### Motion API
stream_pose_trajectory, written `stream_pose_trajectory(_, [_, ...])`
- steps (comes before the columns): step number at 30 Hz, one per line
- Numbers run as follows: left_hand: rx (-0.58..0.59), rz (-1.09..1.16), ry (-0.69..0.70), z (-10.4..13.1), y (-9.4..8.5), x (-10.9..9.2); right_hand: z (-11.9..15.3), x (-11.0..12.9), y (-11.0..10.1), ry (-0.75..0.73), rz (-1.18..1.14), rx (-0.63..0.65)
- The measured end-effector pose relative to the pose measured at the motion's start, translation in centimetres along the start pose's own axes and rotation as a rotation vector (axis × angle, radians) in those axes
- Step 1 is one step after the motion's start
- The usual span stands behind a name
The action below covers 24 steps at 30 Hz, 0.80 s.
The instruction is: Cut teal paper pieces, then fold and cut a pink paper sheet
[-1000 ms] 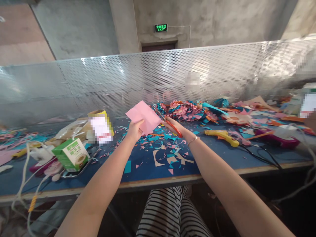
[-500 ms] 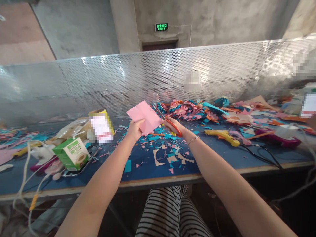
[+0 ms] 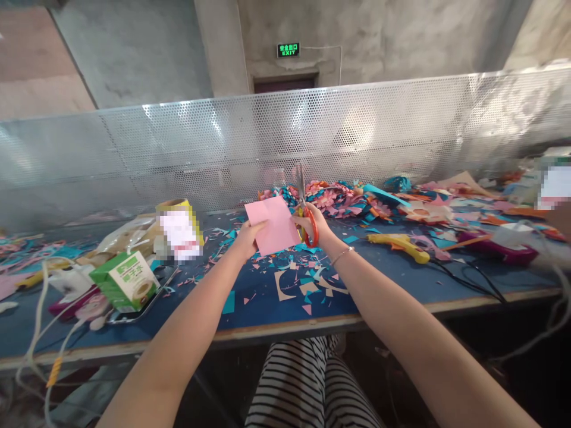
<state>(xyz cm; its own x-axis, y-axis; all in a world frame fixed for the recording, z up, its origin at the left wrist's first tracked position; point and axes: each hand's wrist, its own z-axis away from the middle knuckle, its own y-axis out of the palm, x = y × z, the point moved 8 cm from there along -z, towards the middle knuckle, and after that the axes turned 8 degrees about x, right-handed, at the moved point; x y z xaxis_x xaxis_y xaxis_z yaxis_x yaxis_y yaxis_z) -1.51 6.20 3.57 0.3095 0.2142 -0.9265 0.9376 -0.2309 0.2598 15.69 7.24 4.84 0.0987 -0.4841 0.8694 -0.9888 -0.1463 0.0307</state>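
A pink square of paper (image 3: pixel 274 229) is held up above the table, its face toward me. My left hand (image 3: pixel 248 239) pinches its left edge, the thumb lying on the front. At the right edge of the paper is my right hand (image 3: pixel 316 224), closed around scissors (image 3: pixel 311 229) with orange-red handles. The blades point up and away, clear of the paper, and look nearly closed. Some fingertips of this hand seem to touch the paper's right edge. Below lie paper scraps (image 3: pixel 307 288) in blue, pink and cream.
Heaped paper flowers (image 3: pixel 332 199) lie behind my hands. To the right are a yellow glue gun (image 3: pixel 399 245) and a purple power strip (image 3: pixel 504 246) with cables. At left stand a green carton (image 3: pixel 125 282) and a yellow container (image 3: pixel 196 223). A perforated metal screen (image 3: pixel 178 148) runs along the back.
The paper has turned more upright and shifted slightly right and down. The scissors have swung from pointing left across the paper's edge to pointing upward.
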Motion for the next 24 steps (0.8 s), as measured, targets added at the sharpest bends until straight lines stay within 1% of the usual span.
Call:
stream_pose_trajectory(7, [-0.007,-0.078,0.049,-0.2,-0.5,-0.1,0.3,0.5,0.1,0.004,-0.057,0.004])
stream_pose_trajectory(14, [-0.029,-0.117,0.099,-0.6,-1.0,-0.2,0.4,0.4,0.4,0.017,-0.107,0.043])
stream_pose_trajectory(17, [-0.018,-0.13,0.106,-0.6,-1.0,-0.3,0.3,0.3,0.5,0.018,-0.16,0.054])
stream_pose_trajectory(20, [0.002,-0.14,0.105,-0.6,-0.8,-0.4,0.1,0.1,0.3,-0.005,-0.208,0.035])
stream_pose_trajectory(22, [-0.001,-0.137,0.113,-0.6,-0.9,-0.6,-0.1,0.1,-0.1,-0.028,-0.167,0.024])
stream_pose_trajectory(24, [-0.019,-0.102,0.142,-0.6,-1.1,-1.0,-0.1,0.1,-0.6,-0.051,-0.051,0.034])
